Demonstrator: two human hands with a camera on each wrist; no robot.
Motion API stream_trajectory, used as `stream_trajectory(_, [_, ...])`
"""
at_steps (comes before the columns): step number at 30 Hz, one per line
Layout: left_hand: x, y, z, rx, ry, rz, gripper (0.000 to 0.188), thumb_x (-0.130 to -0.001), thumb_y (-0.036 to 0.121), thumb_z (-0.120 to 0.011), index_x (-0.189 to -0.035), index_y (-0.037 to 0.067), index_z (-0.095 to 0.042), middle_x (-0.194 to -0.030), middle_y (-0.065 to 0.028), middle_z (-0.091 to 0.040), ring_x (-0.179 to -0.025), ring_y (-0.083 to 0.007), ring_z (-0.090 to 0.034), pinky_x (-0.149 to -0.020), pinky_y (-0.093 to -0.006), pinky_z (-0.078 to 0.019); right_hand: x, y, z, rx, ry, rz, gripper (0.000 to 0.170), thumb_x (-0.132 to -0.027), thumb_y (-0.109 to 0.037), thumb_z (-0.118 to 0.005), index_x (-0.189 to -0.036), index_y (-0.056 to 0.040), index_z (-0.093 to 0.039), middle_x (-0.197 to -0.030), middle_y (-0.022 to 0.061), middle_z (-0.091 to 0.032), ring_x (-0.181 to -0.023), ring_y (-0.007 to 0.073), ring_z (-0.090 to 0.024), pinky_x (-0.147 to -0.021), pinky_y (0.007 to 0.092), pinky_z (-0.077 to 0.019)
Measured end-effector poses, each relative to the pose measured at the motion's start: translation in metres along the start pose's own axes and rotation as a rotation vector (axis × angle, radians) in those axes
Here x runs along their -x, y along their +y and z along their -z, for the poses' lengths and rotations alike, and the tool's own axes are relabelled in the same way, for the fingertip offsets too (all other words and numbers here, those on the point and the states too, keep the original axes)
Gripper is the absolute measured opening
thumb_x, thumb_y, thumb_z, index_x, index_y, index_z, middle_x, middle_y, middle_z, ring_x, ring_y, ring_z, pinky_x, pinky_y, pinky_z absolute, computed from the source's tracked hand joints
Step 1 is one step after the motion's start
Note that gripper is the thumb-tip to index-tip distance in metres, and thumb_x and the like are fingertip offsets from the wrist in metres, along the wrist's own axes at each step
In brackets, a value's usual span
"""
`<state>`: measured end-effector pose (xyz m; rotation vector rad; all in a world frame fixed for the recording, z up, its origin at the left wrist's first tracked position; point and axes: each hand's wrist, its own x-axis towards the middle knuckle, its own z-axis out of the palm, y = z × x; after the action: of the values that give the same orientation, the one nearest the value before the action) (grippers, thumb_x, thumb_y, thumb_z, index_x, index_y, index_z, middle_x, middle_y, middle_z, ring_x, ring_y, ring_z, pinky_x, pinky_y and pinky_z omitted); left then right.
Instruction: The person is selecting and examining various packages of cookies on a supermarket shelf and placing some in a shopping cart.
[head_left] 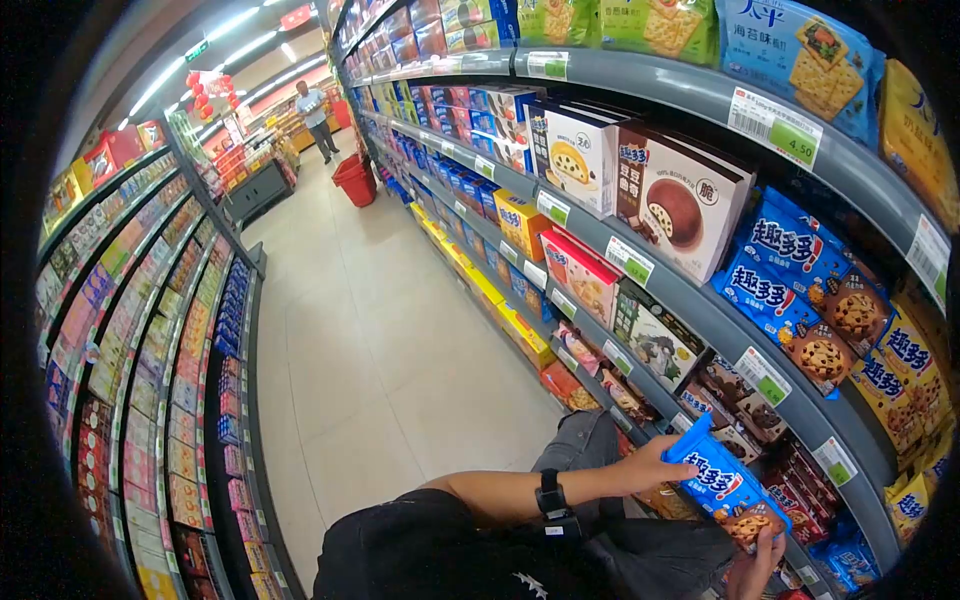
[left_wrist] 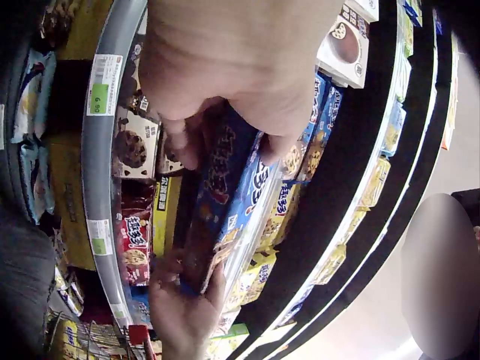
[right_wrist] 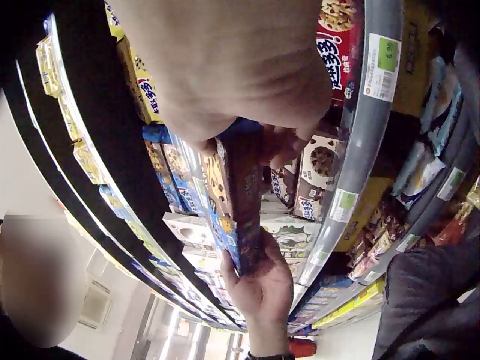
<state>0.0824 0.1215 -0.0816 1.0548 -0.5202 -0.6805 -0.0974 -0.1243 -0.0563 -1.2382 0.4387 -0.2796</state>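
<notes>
A blue cookie package (head_left: 722, 482) is held between both hands in front of the lower shelves. At its upper left end my left hand (head_left: 645, 468) grips it, thumb on the printed face. My right hand (head_left: 760, 562) pinches the opposite end, beside the cookie picture. In the left wrist view the left hand (left_wrist: 229, 67) is large above the package (left_wrist: 225, 191), and the right hand (left_wrist: 184, 307) holds its lower end. From the right wrist, the right hand (right_wrist: 232, 75) covers the near end of the package (right_wrist: 236, 187), with the left hand (right_wrist: 262, 289) around the far end.
Shelves of boxed and bagged biscuits run along the right, with blue cookie packs (head_left: 790, 290) and a brown-and-white box (head_left: 680, 205). Another shelf unit (head_left: 130, 370) lines the left of the tiled aisle (head_left: 360, 330). A red basket (head_left: 355, 182) and a standing person (head_left: 318, 120) are farther back.
</notes>
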Motion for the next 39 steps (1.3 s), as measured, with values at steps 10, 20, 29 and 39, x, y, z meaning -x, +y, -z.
stream_trajectory(10, [0.006, 0.0, 0.004, -0.213, 0.185, 0.083, 0.029, -0.09, 0.019, -0.068, -0.111, 0.001, -0.061, -0.098, -0.0033, -0.067, -0.087, -0.0099, -0.061, -0.077, -0.0282, -0.052, 0.003, -0.007, -0.024, -0.113, -0.274, 0.017, 0.053, -0.091, -0.02, -0.063, -0.137, -0.0058, -0.041, -0.128, 0.0147, -0.056, -0.12, 0.03, -0.055, -0.101, 0.0463, -0.0439])
stream_trajectory(20, [-0.004, 0.005, -0.013, -0.002, 0.166, 0.087, 0.046, -0.086, 0.004, -0.065, -0.129, 0.0, -0.051, -0.123, -0.0116, -0.059, -0.107, -0.017, -0.06, -0.093, -0.0319, -0.0481, -0.008, 0.007, -0.006, -0.321, -0.22, -0.073, 0.036, -0.098, -0.018, -0.054, -0.131, -0.0037, -0.049, -0.126, 0.0119, -0.058, -0.116, 0.0239, -0.058, -0.098, 0.0435, -0.0477])
stream_trajectory(29, [-0.007, 0.017, -0.046, -1.133, -0.139, -0.361, 0.074, -0.071, 0.013, -0.079, -0.135, 0.001, -0.045, -0.135, -0.0175, -0.05, -0.124, -0.0356, -0.048, -0.104, -0.0436, -0.0386, -0.007, 0.005, -0.014, -0.202, 0.014, -0.144, 0.03, -0.095, -0.018, -0.06, -0.118, 0.0013, -0.057, -0.107, 0.0108, -0.066, -0.094, 0.0194, -0.066, -0.086, 0.0342, -0.0558])
stream_trajectory(39, [-0.004, -0.019, -0.034, -0.904, -0.142, -0.13, 0.078, -0.067, 0.013, -0.083, -0.135, 0.003, -0.046, -0.127, -0.0169, -0.056, -0.118, -0.0309, -0.055, -0.1, -0.0415, -0.0428, 0.017, -0.022, -0.026, 0.207, -0.436, 0.251, 0.05, -0.085, -0.011, -0.072, -0.13, -0.0022, -0.053, -0.133, 0.012, -0.051, -0.125, 0.0216, -0.049, -0.101, 0.0363, -0.0432])
